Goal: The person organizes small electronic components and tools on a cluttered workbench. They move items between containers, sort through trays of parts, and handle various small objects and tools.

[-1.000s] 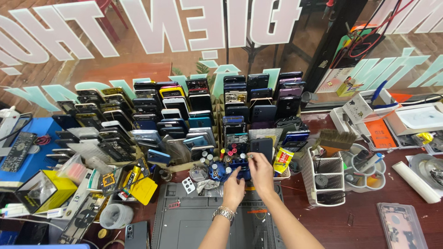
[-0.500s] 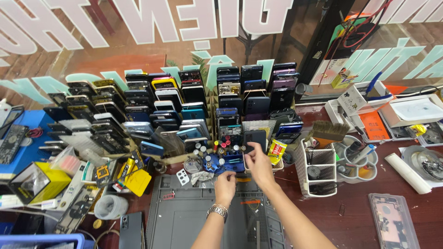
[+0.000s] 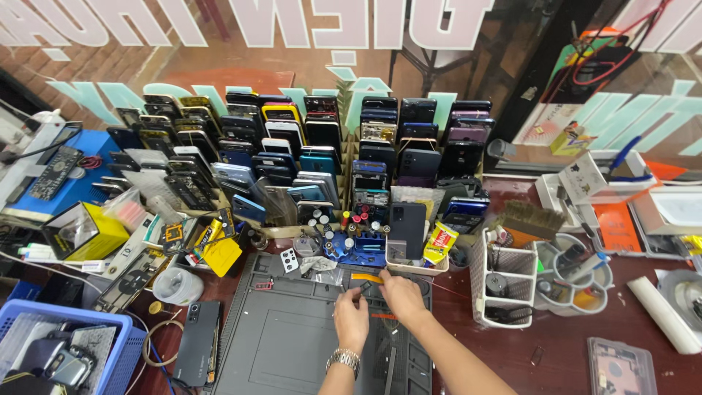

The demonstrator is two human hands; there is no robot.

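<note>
left hand beside right hand (fingers curled)

Your head camera looks steeply down from well above your fingers, facing the phone racks beyond them.

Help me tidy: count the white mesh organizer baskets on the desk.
1: the white mesh basket stands right of the grey work mat, beside the round cups. Others may hide behind the phone racks.
</note>
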